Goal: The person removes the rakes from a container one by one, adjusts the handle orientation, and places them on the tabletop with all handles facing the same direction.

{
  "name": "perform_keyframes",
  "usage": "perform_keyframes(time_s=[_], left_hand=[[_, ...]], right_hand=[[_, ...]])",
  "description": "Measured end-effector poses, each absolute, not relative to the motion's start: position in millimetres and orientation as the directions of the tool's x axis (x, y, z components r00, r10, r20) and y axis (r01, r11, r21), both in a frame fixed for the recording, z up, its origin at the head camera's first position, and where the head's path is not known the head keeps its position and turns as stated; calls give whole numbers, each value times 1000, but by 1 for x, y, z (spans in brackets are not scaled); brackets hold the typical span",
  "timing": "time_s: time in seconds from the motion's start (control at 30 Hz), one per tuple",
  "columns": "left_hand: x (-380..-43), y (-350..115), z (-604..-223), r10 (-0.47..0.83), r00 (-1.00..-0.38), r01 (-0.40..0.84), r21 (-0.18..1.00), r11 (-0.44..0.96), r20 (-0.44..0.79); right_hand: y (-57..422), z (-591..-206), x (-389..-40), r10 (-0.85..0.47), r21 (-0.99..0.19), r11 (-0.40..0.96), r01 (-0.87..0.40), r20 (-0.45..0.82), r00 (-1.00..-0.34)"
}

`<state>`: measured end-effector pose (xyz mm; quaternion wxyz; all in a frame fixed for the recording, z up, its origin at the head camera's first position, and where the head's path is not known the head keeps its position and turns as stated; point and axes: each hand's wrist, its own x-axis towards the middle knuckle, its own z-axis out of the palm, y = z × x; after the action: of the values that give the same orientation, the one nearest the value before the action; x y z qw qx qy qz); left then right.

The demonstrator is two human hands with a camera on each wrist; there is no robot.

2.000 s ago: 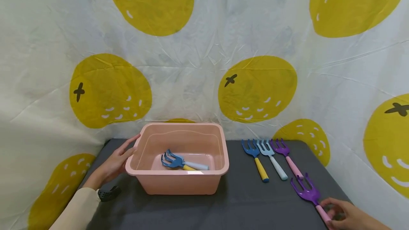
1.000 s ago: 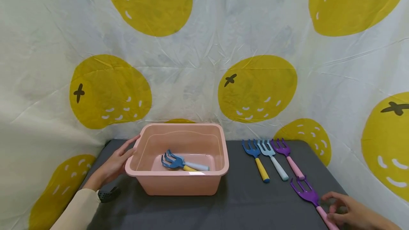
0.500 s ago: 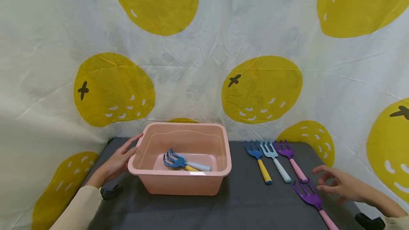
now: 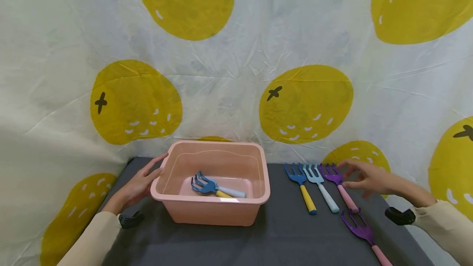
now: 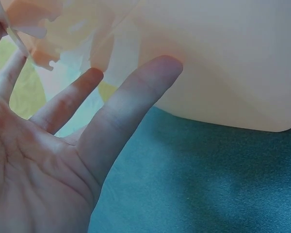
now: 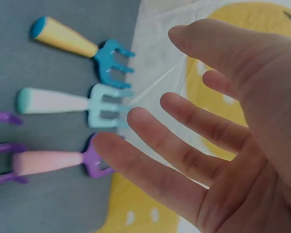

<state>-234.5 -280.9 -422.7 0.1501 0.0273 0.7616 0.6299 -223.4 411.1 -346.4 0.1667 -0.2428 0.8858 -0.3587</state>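
Note:
In the head view my left hand (image 4: 139, 183) rests on the left side of a pink plastic basin (image 4: 210, 213), fingers spread at its rim and wall. Inside the basin lie a blue hand fork with a yellow handle (image 4: 205, 186) and a light one with a white handle (image 4: 232, 192). My right hand (image 4: 371, 177) holds nothing and hovers, fingers loosely bent, by a purple hand fork with a pink handle (image 4: 346, 197). Left of that fork lie a light blue hand fork (image 4: 328, 197) and a blue hand fork with a yellow handle (image 4: 308, 199).
Nearer the front right, a second purple hand fork (image 4: 361, 232) lies with its tines by the first one's handle end. Everything stands on a dark grey table (image 4: 288, 241). A white cloth with yellow fruit prints (image 4: 236, 106) hangs behind.
My right hand has released the front purple hand fork's handle and moved up and left to the row of forks behind. The left hand stays at the basin. The view has shifted slightly.

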Motion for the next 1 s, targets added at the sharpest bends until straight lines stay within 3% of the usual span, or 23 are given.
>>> perform_keyframes(time_s=[0.43,1.0], left_hand=[[-235,-281,-422,245,-951,-142,971,193,-188],[-236,-282,-423,242,-947,-165,967,194,-210]], right_hand=[[344,-287,-262,-587,-612,680,-403,-125,-800],[239,-256,-307,-636,-559,695,-452,-185,-750]])
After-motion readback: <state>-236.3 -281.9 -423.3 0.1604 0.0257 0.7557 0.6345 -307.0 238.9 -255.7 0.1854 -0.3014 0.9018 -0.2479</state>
